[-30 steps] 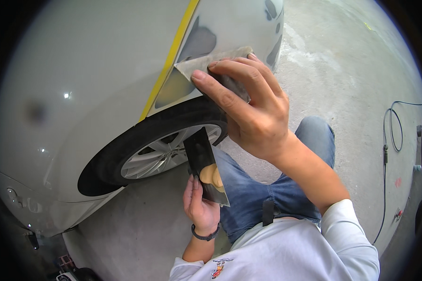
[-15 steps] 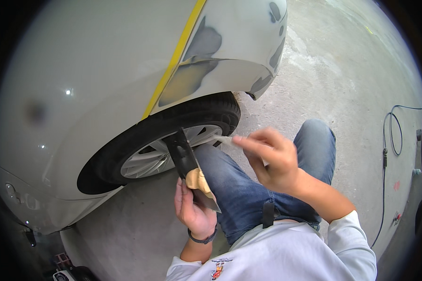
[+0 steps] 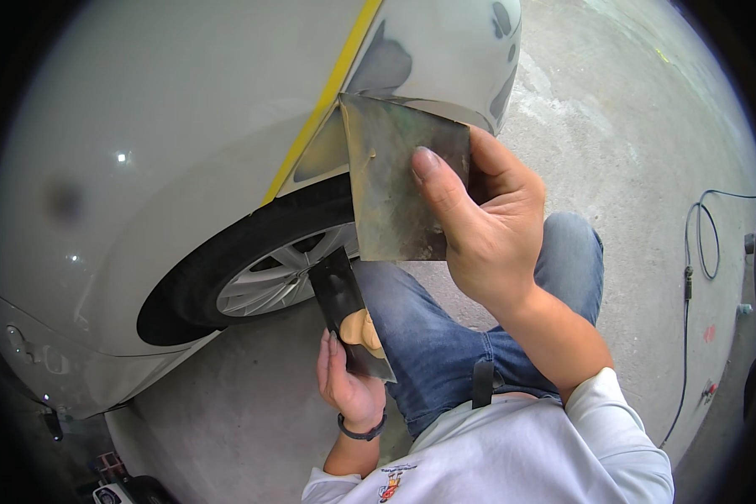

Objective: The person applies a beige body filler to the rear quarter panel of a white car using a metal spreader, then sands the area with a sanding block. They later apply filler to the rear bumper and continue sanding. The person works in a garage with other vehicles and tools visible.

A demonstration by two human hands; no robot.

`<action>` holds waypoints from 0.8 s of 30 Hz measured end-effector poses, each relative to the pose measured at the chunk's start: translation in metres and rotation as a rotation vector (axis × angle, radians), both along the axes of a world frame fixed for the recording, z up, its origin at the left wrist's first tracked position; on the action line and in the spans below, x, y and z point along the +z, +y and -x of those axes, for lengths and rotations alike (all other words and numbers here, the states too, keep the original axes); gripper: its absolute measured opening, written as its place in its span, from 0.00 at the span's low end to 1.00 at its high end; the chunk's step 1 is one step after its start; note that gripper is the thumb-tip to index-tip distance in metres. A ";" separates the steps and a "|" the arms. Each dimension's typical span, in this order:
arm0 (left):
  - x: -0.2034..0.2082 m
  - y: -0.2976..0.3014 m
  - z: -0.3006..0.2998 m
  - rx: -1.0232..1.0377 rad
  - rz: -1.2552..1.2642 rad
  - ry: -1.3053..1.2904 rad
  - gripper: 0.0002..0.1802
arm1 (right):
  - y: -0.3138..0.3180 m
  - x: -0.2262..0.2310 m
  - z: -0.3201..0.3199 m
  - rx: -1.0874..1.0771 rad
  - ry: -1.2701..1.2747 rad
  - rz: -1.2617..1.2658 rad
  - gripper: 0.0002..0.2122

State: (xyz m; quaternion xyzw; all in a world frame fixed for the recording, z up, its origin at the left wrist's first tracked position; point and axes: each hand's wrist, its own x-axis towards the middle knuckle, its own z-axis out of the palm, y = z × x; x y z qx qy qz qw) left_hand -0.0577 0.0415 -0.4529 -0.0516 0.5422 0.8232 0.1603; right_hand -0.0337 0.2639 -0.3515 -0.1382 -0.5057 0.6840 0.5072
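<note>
My right hand [image 3: 500, 223] is raised in front of the wheel arch, closed on a thin, square putty spreader [image 3: 386, 202]. Its thumb presses on the face towards me, and the blade covers part of the bumper corner and tyre. Lower down, my left hand [image 3: 349, 391] holds a dark rectangular mixing board [image 3: 336, 290] from beneath. A mound of tan body filler [image 3: 359, 328] sits on that board near my fingers. Behind the spreader, the white car's bumper [image 3: 445, 50] carries grey sanded patches. Yellow masking tape [image 3: 321, 109] runs along the panel seam.
The tyre [image 3: 181, 290] and silver wheel [image 3: 260, 290] are just beyond the board. My jeans-clad knees [image 3: 571, 244] are bent beneath my arms. A dark hose [image 3: 689, 311] lies on the concrete floor [image 3: 647, 193] at the right.
My right hand has risen and turned, bringing the spreader from edge-on to broadside in front of the bumper. The left hand and board have barely moved; the filler mound's shape differs.
</note>
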 end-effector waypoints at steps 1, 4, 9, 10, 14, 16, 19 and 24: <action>-0.001 -0.001 0.000 -0.002 -0.026 -0.010 0.18 | 0.000 0.000 0.001 -0.006 0.000 0.001 0.11; -0.002 -0.006 0.003 -0.007 -0.038 -0.020 0.20 | -0.004 -0.001 0.003 -0.019 -0.007 0.007 0.11; -0.001 -0.010 0.007 0.013 0.010 0.036 0.19 | -0.015 -0.010 0.007 -0.035 -0.005 0.015 0.11; -0.001 -0.011 0.008 0.038 -0.006 0.039 0.18 | -0.017 -0.013 0.008 -0.039 0.000 0.013 0.11; 0.001 -0.013 0.010 0.083 0.014 0.127 0.18 | -0.031 -0.024 0.014 -0.040 -0.004 0.001 0.10; 0.002 -0.016 0.011 0.115 -0.002 0.097 0.18 | -0.037 -0.027 0.018 -0.022 0.005 0.016 0.09; 0.003 -0.023 0.012 0.186 -0.007 0.099 0.20 | -0.042 -0.032 0.022 0.005 -0.101 -0.077 0.09; 0.010 -0.029 0.014 -0.030 -0.103 0.179 0.24 | -0.044 -0.042 0.010 0.059 -0.151 -0.539 0.10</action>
